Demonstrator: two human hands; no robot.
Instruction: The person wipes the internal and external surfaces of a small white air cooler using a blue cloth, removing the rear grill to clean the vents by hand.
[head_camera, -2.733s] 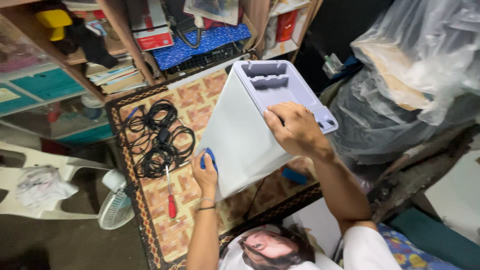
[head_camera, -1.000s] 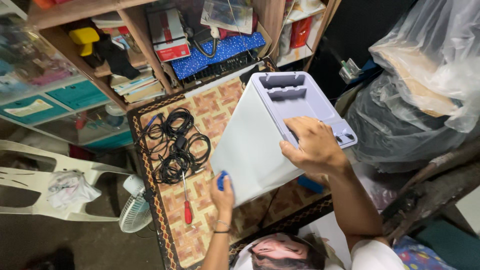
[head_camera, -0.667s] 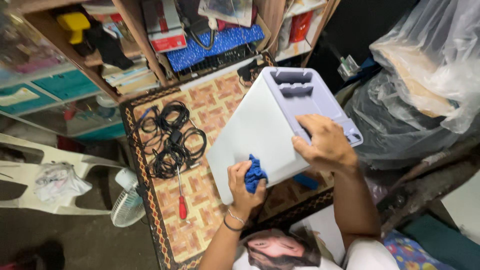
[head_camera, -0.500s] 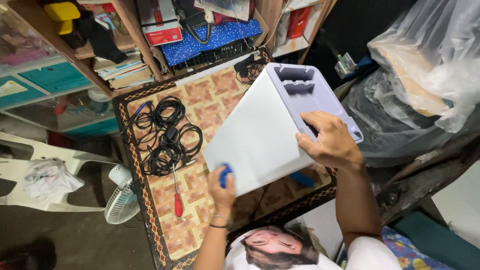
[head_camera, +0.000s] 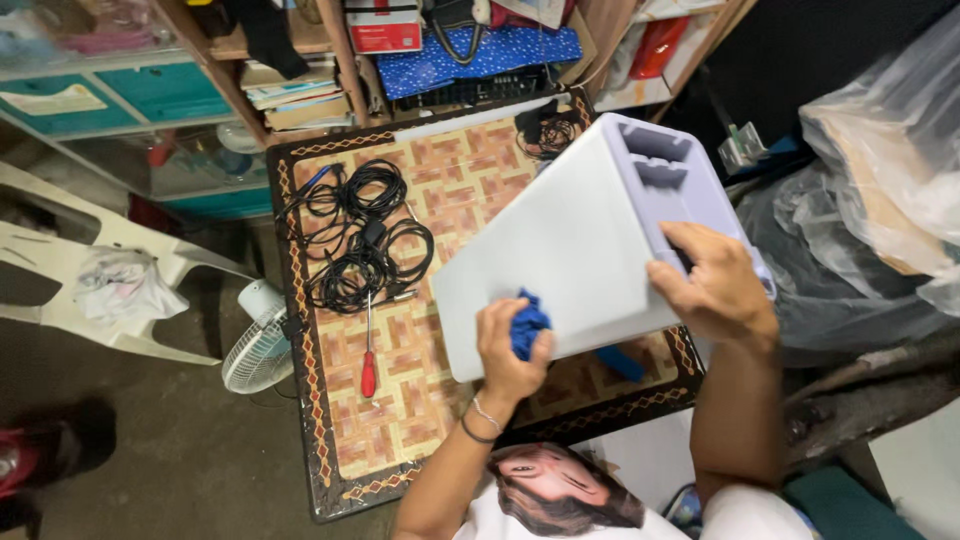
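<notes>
Box: a large pale grey plastic box (head_camera: 560, 250) stands tilted on the patterned surface (head_camera: 420, 400), its moulded purple-grey end (head_camera: 670, 190) turned up and to the right; its lower side is hidden.
Left hand: the left hand (head_camera: 510, 350) is closed around a bunched blue cloth (head_camera: 527, 322), pressing it against the box's broad flat face near the lower edge; most of the cloth is hidden by the fingers.
Right hand: the right hand (head_camera: 715, 285) grips the moulded end of the box, fingers curled over its rim, fingertips out of sight in a recess.
Under the box: a blue object (head_camera: 622, 362) shows only partly, too little to identify.
Surface: a tangle of black cables (head_camera: 360, 250) and a red-handled screwdriver (head_camera: 368, 350) lie left of the box, apart from it.
Floor: a small white fan (head_camera: 255, 350) beside the surface.
</notes>
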